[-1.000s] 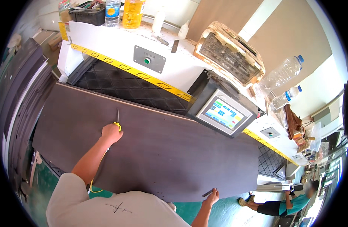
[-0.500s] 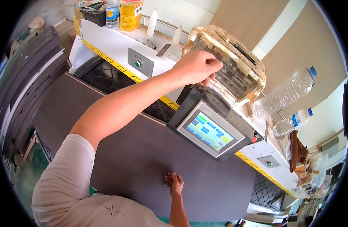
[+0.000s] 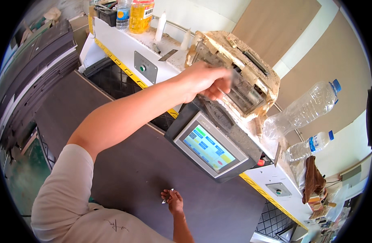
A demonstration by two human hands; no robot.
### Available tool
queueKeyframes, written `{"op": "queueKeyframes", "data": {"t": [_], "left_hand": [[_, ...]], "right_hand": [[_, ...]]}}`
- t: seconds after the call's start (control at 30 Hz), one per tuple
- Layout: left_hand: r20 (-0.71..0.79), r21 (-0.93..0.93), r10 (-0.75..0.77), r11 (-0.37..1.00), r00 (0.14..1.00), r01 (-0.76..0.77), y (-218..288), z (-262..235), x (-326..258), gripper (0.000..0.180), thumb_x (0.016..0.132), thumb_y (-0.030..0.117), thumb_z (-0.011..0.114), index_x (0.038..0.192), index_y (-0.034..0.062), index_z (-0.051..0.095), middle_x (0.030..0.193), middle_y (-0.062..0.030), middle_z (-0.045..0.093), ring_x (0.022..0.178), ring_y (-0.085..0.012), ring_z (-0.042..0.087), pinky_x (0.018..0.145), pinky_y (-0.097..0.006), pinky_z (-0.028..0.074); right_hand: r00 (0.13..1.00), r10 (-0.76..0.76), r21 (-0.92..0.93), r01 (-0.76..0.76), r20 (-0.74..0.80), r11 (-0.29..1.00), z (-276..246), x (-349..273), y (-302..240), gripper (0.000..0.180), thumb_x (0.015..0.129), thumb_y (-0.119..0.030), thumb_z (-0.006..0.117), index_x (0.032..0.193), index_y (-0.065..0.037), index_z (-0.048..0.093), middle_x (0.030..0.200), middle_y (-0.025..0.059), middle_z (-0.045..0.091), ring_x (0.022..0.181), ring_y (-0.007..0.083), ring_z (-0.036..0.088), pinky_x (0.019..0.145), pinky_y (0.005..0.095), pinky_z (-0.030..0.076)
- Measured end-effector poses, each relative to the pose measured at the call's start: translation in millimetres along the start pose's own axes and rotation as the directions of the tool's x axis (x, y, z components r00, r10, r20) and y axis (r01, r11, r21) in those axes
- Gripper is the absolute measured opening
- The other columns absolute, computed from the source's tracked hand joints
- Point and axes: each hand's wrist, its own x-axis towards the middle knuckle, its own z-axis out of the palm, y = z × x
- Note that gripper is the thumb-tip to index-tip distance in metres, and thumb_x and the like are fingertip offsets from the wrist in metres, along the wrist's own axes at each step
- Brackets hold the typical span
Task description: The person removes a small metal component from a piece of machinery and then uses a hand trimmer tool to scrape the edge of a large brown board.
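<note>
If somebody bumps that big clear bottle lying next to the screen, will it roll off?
Probably it would shift easily. The big clear bottle looks empty, so it is likely very light. It lies tilted on its round side on the machine top, so a nudge could set it rolling. Its thin plastic looks dented, so it would likely crumple when squeezed rather than break.

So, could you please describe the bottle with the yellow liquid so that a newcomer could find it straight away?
Start at the long white machine with the yellow-striped edge and follow its top to the far left end, past the two white candles. There stands the yellow-liquid bottle, next to a smaller clear bottle. Only it holds yellow liquid; the two bottles near the touchscreen are clear with blue caps.
</note>
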Motion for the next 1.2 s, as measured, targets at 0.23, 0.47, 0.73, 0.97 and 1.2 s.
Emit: {"op": "queueKeyframes", "data": {"t": [0.23,0.47,0.73,0.97,1.2], "left_hand": [[-0.004,-0.042,0.001,0.999,1.0,-0.001,3.2,-4.8,-42.5,0.039,0.099,0.038,0.07,0.099,-0.0009,0.07,0.075,-0.0077,0.072,0.058,-0.0141,0.067,0.053,-0.028,0.052],[0.017,-0.054,-0.017,0.998,1.0,0.018,-5.7,-11.3,-48.0,0.039,0.1,0.04,0.07,0.099,0.0007,0.071,0.075,-0.0082,0.073,0.057,-0.0147,0.068,0.054,-0.026,0.053],[0.013,0.641,0.288,0.732,0.958,-0.229,6.7,-8.8,-63.8,0.038,0.099,0.038,0.071,0.081,0.0042,0.069,0.07,-0.0079,0.069,0.055,-0.0159,0.065,0.052,-0.03,0.049],[0.635,0.706,0.487,-0.048,0.6,-0.707,77.3,50.6,-31.0,0.023,0.089,0.022,0.076,0.081,0.0003,0.072,0.075,-0.0138,0.069,0.08,-0.0315,0.069,0.074,-0.042,0.054],[0.639,0.763,0.163,-0.255,0.752,-0.594,90.3,72.7,-17.7,0.017,0.084,0.018,0.077,0.085,0.0006,0.078,0.076,-0.0164,0.071,0.079,-0.0351,0.07,0.075,-0.045,0.056]], "right_hand": [[0.999,0.033,-0.004,-0.033,0.021,0.999,4.2,5.4,-4.3,0.016,0.104,-0.016,0.062,0.106,0.0,0.063,0.112,0.0186,0.071,0.099,0.0322,0.073,0.089,0.045,0.06],[0.998,0.031,0.042,-0.034,0.06,0.999,-5.2,9.2,0.7,0.015,0.104,-0.019,0.064,0.103,-0.003,0.066,0.111,0.0168,0.073,0.099,0.0312,0.073,0.088,0.0443,0.059],[0.998,0.049,0.026,-0.05,0.043,0.998,0.6,2.7,-7.7,0.013,0.104,-0.019,0.063,0.104,-0.005,0.064,0.113,0.0159,0.073,0.102,0.0301,0.072,0.09,0.0435,0.058],[0.997,0.034,0.042,-0.037,0.07,0.998,0.2,6.1,-4.2,0.012,0.105,-0.018,0.062,0.104,-0.006,0.064,0.113,0.0152,0.073,0.1,0.0288,0.072,0.09,0.0435,0.058],[0.997,-0.01,0.08,0.004,0.082,0.997,-0.6,3.0,0.6,0.011,0.105,-0.017,0.061,0.104,-0.006,0.064,0.111,0.0152,0.073,0.098,0.0285,0.072,0.089,0.0427,0.058]]}}
